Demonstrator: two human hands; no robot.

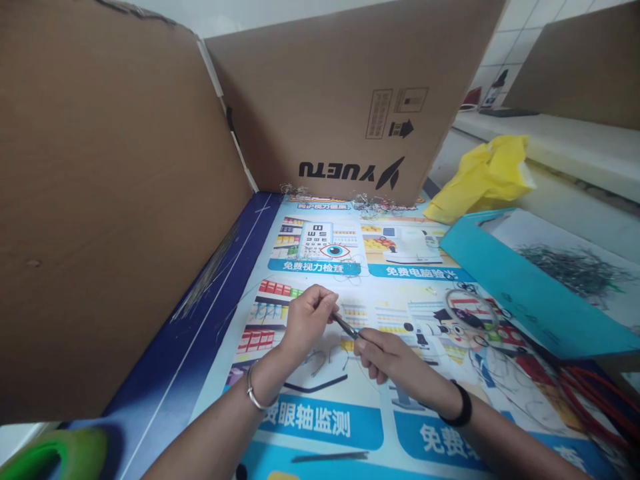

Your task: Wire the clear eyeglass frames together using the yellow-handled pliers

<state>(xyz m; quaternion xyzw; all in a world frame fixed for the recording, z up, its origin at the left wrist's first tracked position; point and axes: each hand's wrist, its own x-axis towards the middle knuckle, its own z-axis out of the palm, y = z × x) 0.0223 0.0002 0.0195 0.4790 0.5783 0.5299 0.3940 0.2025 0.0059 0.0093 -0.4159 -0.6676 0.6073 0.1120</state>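
Over the printed poster, my right hand is wrapped round one end of a slim dark metal tool, its exact kind not clear. At the tool's other end, my left hand is closed in a pinch; whatever lies between its fingertips is too small to make out. Below the hands, thin loose wire curls on the poster. Nearer to me lies a small bundle of thin dark straight strips. A coil of pale wire rests to the right of my hands.
Cardboard panels stand at the left and back. Wire scraps lie along the back panel's foot. A blue box with dark wire pieces and a yellow bag are at right. Thin wires lie left; green tape sits front left.
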